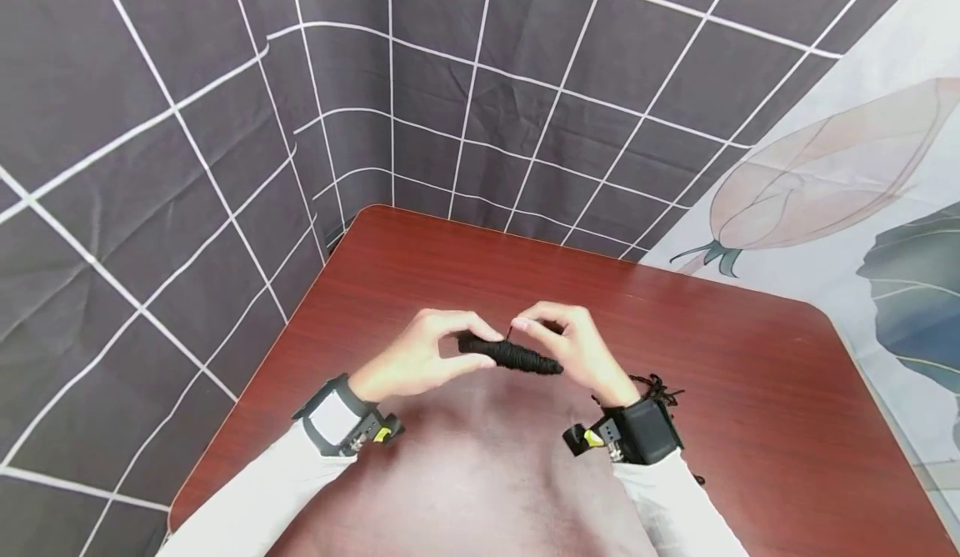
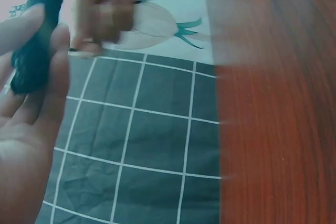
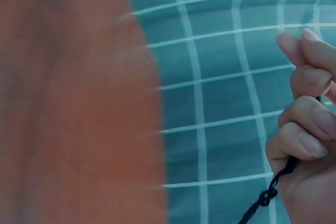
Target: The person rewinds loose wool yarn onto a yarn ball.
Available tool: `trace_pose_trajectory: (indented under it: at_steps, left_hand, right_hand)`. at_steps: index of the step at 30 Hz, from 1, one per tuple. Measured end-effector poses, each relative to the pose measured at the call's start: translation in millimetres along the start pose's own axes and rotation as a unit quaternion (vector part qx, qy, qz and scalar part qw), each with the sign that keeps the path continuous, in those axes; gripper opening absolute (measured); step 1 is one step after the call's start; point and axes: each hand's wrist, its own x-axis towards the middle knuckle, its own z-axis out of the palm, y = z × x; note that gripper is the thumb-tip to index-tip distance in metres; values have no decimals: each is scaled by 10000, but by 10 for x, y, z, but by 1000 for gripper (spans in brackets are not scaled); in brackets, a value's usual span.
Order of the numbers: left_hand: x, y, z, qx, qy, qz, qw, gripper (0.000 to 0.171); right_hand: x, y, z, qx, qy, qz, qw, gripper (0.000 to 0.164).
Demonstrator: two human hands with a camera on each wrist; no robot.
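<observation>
A long bundle of wound black cord (image 1: 525, 358), thick in the middle and narrower toward its right end, is held above the table. My left hand (image 1: 423, 358) grips its left end between thumb and fingers. My right hand (image 1: 583, 353) pinches a short strand standing up from the windings. In the right wrist view its fingers are curled, and a knotted black cord (image 3: 268, 195) trails from below the little finger. The left wrist view has the bundle (image 2: 37, 59) lying across my left fingers, with the right hand (image 2: 102, 17) blurred beside it.
Loose tangled black cord (image 1: 657, 390) lies on the reddish-brown table (image 1: 750, 357) by my right wrist. Dark grid-patterned cloth (image 1: 525, 82) hangs behind and at the left. A white cloth with plant prints (image 1: 810, 173) hangs at the right.
</observation>
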Motion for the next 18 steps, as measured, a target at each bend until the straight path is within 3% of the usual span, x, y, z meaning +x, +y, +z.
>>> trace_pose_trajectory:
  at_steps: [4,8,11,13,15,18]
  left_hand:
    - [46,3,-14,270,761,-10,9967,22]
    - [39,-113,-19,987,1056,-157,9894,21]
    - [-11,-180,-31,1443,983,-107,9846,19]
    - [-46,-194,-27,1488,834,-10,9853,19]
    - [-63,-150,-19,1299,597,64,9897,19]
    - [-61,23,-22,654,162,12,9977,18]
  right_hand:
    - [-128,176,232,83,-298,-43,9995,13]
    - [-217,199,326,-598,-356,-436,9966,16]
    - [-186,60,251,-1018,-299,-646,9923,15]
    - [-122,-41,154,-1148,-217,-708,9906,14]
    - [-40,-122,44,-1191,-57,-804,9896,10]
    - [80,-202,-87,-1055,102,-809,9911,5]
